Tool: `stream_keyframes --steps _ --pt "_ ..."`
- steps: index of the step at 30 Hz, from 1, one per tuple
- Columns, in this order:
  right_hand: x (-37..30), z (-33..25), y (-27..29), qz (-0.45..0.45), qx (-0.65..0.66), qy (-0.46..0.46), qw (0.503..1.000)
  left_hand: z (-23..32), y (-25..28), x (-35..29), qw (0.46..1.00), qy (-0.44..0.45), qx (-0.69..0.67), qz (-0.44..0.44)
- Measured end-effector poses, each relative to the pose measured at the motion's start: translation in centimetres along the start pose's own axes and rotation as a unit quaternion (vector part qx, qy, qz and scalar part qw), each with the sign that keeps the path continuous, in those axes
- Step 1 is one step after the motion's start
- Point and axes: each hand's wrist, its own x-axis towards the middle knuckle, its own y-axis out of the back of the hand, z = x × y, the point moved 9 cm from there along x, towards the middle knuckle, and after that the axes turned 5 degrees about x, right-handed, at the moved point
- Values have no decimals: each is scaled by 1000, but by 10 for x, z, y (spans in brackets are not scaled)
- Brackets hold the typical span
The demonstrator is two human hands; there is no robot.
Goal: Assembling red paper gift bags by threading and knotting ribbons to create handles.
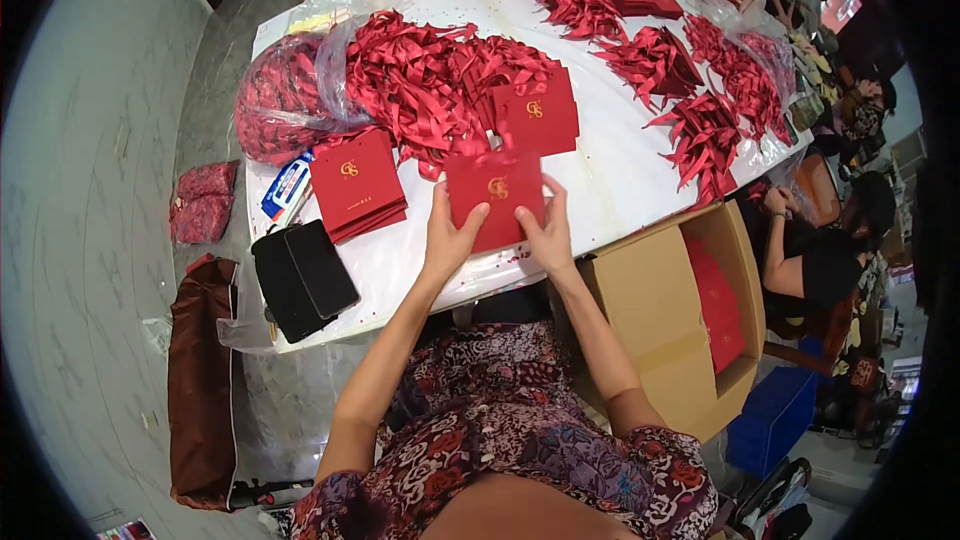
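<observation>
Between my two hands is a red paper gift bag [495, 210] with a gold emblem, held up near the front edge of the table. My left hand [452, 232] grips its left side, thumb pressed on the front face. On the opposite side my right hand [546, 230] holds it the same way, fingers behind. A red ribbon shows at its top edge. Just beyond lie more red bags [537, 115] and a large heap of red ribbons [410, 80]. A stack of flat red bags [357, 185] sits left of my left hand.
At the table's left are a black tablet case [305, 280], a blue-and-white packet [288, 186] and a plastic sack of ribbons [285, 100]. An open cardboard box [665, 310] stands at the right edge. Ribboned bag bundles [655, 60] cover the far right. Other people sit around.
</observation>
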Motion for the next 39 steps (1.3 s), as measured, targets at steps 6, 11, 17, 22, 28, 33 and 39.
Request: stream_keyframes --steps 6,11,17,22,28,33,39 --pt "68 11 78 109 -69 43 991 -5 17 -48 947 -57 317 21" --pt "99 24 82 106 -332 50 936 -13 20 -76 921 -108 374 -4" --pt "117 45 52 57 -481 62 873 -16 19 -80 906 -111 409 0" --pt "145 52 46 44 -465 34 884 -20 16 -82 899 -103 425 -19" --pt "175 59 50 38 -461 38 886 -19 18 -82 908 -110 403 -18" --pt "163 51 48 51 -439 61 895 -4 51 -62 900 -132 415 25" --pt "115 15 47 128 -418 169 883 43 104 -13 789 -168 581 110"
